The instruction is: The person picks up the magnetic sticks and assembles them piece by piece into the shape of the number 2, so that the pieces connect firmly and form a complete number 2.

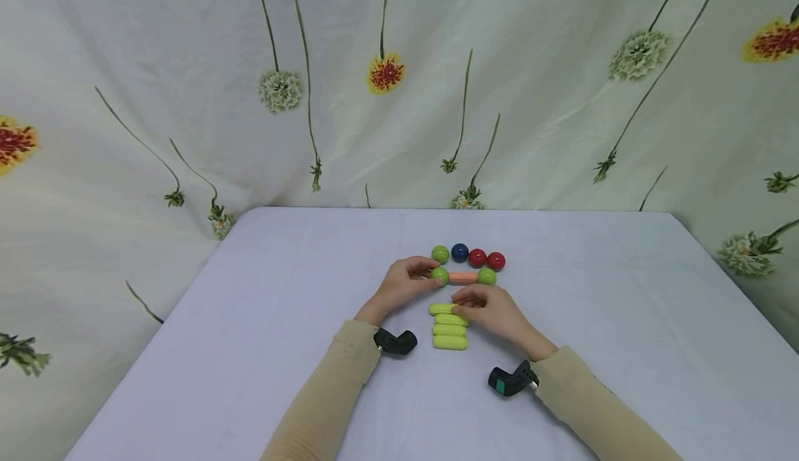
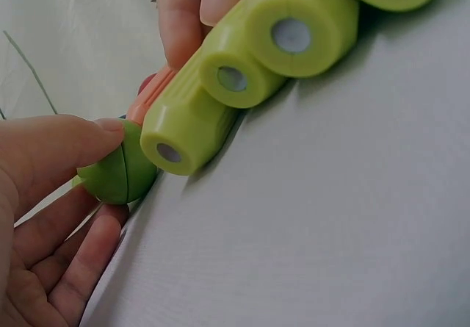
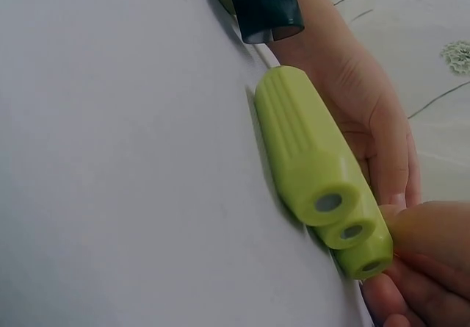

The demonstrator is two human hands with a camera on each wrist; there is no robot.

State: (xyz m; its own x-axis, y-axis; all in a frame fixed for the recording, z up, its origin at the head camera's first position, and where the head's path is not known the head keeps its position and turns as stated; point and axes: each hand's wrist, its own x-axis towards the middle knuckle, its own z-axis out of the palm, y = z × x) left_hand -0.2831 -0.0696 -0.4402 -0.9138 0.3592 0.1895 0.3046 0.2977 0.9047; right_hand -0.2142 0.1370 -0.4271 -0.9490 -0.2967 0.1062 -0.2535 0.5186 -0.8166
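My left hand (image 1: 401, 282) pinches a green ball (image 1: 440, 276) at the left end of a coral stick (image 1: 462, 278). The thumb presses on the ball (image 2: 117, 167) in the left wrist view. At the coral stick's right end is another green ball (image 1: 487, 276). Nearer to me, several yellow-green sticks (image 1: 450, 330) lie side by side, with round grey spots on their ends. My right hand (image 1: 496, 310) pinches the right end of the farthest yellow-green stick (image 1: 440, 308), its thumb and fingers partly covering it.
Behind the coral stick, a loose green ball (image 1: 440, 254), a blue ball (image 1: 460, 252) and two red balls, one of them the right-hand red ball (image 1: 496, 261), stand in a row. A white cloth covers the table (image 1: 250, 378). A flowered curtain (image 1: 530, 87) hangs behind it.
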